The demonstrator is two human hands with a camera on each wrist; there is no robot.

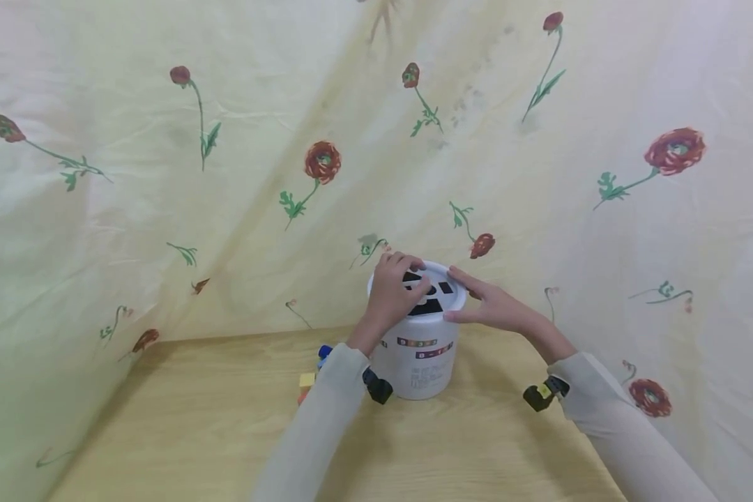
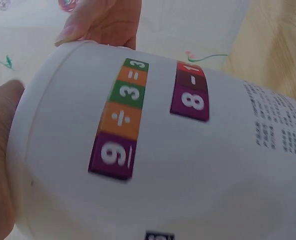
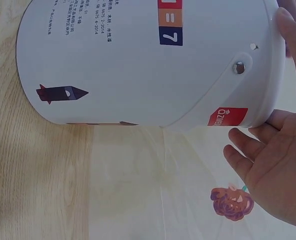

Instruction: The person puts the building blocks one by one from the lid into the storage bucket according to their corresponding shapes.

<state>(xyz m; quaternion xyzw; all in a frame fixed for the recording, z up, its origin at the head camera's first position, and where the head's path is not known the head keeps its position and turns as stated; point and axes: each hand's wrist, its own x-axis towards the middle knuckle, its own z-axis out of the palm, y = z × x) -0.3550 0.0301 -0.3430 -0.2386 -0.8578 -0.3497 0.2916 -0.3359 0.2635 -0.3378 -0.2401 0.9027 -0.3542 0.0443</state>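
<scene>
On the wooden table (image 1: 226, 432), close to the flowered cloth (image 1: 163, 174) hung behind it, stands a white bucket (image 1: 419, 362) with a lid (image 1: 454, 296) that has dark shaped holes in it. Coloured number strips run across the bucket's side, and the left wrist view shows one reading 9 ÷ 3 = 3 beside another beginning with 8; the right wrist view shows printed text, a small rocket picture and a red label near the rim. The left hand (image 1: 394, 293) lies on top of the lid at its left side, fingers bent over the rim and the holes; whether it pinches anything under them cannot be told. The right hand (image 1: 492, 305) rests against the lid's right edge with its fingers straight and together, the thumb touching the rim lower down; it holds nothing. Both arms wear pale sleeves with a small black device at each wrist. Just left of the bucket, partly hidden by the left sleeve, lie a few small blocks (image 1: 310, 376): blue, yellow and red.
</scene>
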